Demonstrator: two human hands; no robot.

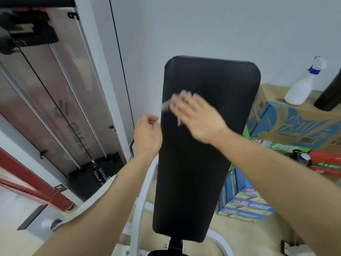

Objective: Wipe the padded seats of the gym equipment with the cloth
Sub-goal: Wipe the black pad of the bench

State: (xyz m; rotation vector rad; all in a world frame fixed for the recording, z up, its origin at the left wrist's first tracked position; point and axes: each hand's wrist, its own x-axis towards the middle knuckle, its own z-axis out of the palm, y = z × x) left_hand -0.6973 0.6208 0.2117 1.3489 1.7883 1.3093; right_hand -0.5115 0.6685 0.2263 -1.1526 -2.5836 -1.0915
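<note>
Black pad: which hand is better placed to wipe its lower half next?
Right. The right hand lies on the black pad with the cloth under its fingers; the left hand is beside the pad's left edge, without cloth.

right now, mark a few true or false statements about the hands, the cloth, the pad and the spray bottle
1. The right hand presses a cloth against the black pad. True.
2. The left hand grips the cloth. False: it holds nothing and sits by the pad's left edge.
3. The white spray bottle stands on a cardboard box. True.
4. The cloth is at the pad's bottom end. False: it is in the upper part, near the left edge.
</note>
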